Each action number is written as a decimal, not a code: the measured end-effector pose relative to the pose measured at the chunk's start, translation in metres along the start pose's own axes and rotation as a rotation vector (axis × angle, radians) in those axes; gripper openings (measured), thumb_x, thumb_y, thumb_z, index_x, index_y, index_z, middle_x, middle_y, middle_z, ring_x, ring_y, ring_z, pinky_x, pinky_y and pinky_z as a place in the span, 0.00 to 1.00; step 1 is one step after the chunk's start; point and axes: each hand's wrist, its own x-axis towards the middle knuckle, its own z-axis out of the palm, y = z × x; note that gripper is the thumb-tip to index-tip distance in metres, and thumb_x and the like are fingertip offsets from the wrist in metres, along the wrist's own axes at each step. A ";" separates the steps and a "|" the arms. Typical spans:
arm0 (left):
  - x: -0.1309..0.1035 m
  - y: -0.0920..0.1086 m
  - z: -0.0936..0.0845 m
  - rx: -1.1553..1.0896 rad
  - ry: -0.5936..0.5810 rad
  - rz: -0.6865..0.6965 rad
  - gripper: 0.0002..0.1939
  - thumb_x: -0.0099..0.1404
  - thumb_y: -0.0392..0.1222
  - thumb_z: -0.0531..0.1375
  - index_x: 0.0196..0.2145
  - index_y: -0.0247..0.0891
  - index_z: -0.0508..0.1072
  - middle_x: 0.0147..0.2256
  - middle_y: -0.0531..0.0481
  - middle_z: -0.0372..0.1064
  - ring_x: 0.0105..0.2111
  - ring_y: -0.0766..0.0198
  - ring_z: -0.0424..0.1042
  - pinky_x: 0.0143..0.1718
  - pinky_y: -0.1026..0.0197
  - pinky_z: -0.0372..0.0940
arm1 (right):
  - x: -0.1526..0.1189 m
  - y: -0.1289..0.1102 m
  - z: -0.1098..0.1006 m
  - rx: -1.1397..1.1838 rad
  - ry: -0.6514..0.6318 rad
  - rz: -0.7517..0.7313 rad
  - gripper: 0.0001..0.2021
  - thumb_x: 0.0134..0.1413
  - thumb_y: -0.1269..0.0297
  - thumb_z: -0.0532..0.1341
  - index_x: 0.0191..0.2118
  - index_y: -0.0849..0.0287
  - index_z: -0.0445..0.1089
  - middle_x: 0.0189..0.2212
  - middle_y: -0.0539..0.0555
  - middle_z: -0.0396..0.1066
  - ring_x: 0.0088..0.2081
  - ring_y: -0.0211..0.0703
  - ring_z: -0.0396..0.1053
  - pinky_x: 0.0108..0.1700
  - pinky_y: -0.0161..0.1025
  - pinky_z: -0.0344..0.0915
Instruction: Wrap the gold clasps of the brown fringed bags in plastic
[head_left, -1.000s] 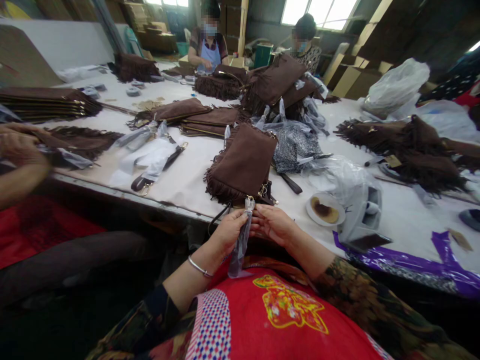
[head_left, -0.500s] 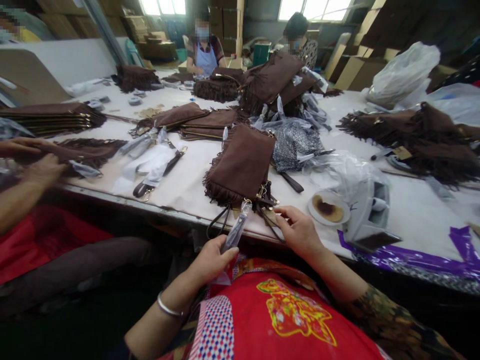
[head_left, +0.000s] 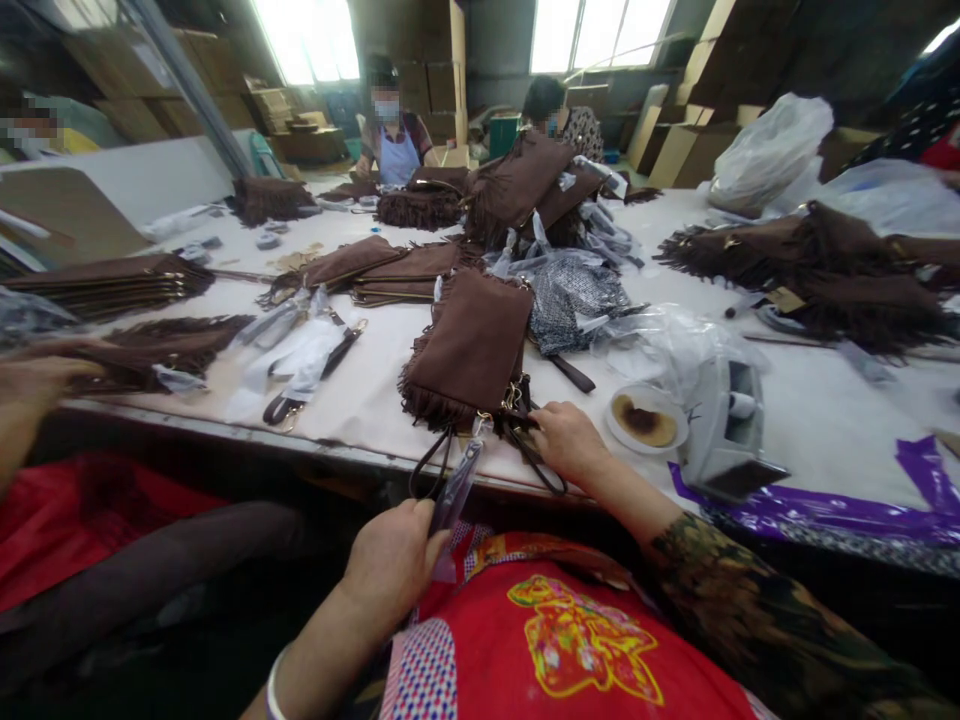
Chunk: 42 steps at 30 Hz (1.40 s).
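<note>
A brown fringed bag (head_left: 472, 345) lies on the table in front of me, its gold clasps (head_left: 514, 395) at the near right corner. My left hand (head_left: 397, 555), below the table edge, is closed around a strap in a clear plastic sleeve (head_left: 455, 487), which runs up to a clasp at the bag's near edge. At that corner my right hand (head_left: 570, 440) has its fingers pinched on a dark brown strap; the fingertips are partly hidden. Looped dark straps (head_left: 430, 465) hang over the table edge between my hands.
A heap of brown fringed bags (head_left: 517, 190) and a black-and-white woven pouch (head_left: 576, 295) lie behind. To the right stand a tape dispenser (head_left: 724, 430) and a white dish with a stained pad (head_left: 646, 418). A co-worker's hand (head_left: 37, 390) is at the left.
My left hand has moved down and left, drawing the sleeved strap with it. My right hand has shifted slightly left against the clasp corner. The whole view has tilted up a little.
</note>
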 end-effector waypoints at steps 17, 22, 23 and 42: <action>0.092 0.084 0.025 -1.110 -0.136 -0.163 0.09 0.65 0.41 0.59 0.39 0.35 0.74 0.34 0.44 0.76 0.29 0.62 0.76 0.25 0.65 0.68 | 0.006 -0.017 -0.031 -0.041 -0.057 0.030 0.15 0.65 0.62 0.53 0.34 0.58 0.76 0.37 0.59 0.76 0.39 0.46 0.72 0.40 0.39 0.61; 0.107 0.095 0.024 -1.424 -0.155 -0.284 0.12 0.68 0.44 0.57 0.38 0.31 0.73 0.37 0.39 0.76 0.30 0.62 0.76 0.27 0.65 0.68 | -0.006 -0.037 -0.033 0.037 0.004 0.041 0.14 0.67 0.62 0.53 0.37 0.58 0.74 0.34 0.57 0.76 0.36 0.45 0.72 0.38 0.38 0.61; 0.111 0.095 0.026 -1.485 -0.157 -0.302 0.12 0.68 0.44 0.57 0.37 0.31 0.73 0.35 0.40 0.76 0.29 0.62 0.75 0.27 0.64 0.68 | -0.009 -0.040 -0.030 0.067 0.041 0.027 0.13 0.67 0.63 0.52 0.38 0.58 0.74 0.35 0.57 0.76 0.37 0.44 0.71 0.39 0.37 0.61; 0.136 0.097 0.046 -1.696 -0.174 -0.463 0.07 0.69 0.30 0.54 0.36 0.32 0.72 0.33 0.44 0.76 0.32 0.60 0.78 0.29 0.62 0.74 | -0.098 0.000 -0.018 0.509 0.483 0.284 0.10 0.58 0.65 0.60 0.46 0.56 0.68 0.39 0.56 0.72 0.38 0.46 0.71 0.44 0.44 0.70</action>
